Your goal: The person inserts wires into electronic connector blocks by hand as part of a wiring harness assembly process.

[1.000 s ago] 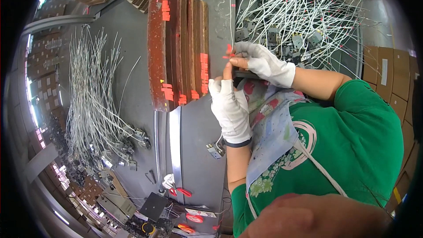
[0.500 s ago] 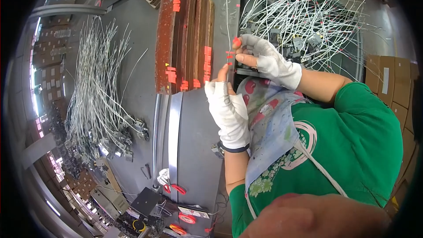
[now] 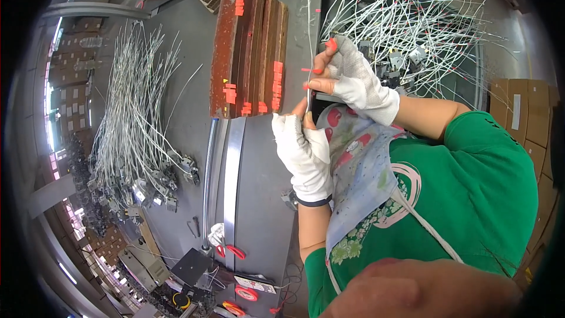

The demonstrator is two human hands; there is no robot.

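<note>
A thin white cable [image 3: 309,29] runs down from the top edge to my hands. My left hand [image 3: 303,156], in a white fingerless glove, pinches its lower part between thumb and finger. Just above, my right hand [image 3: 365,85], in a matching glove, presses thumb and finger together on the cable, where a bit of red tape [image 3: 305,86] shows. Another piece of red tape [image 3: 331,45] covers a raised right fingertip. A short red strip [image 3: 306,70] lies beside the cable. The cable's lower end is hidden by my left hand.
Upright brown boards [image 3: 247,53] with red tape strips stand left of my hands. A heap of white cables [image 3: 132,100] with metal-cased parts lies farther left. More cables [image 3: 406,12] fill a bin at right. Red-handled scissors [image 3: 235,252] and a red tape roll [image 3: 246,293] lie nearer.
My right thumb and finger have come left and closed on the cable. The cable has shifted slightly right. Fewer red strips show beside it, and my left hand has stayed nearly in place.
</note>
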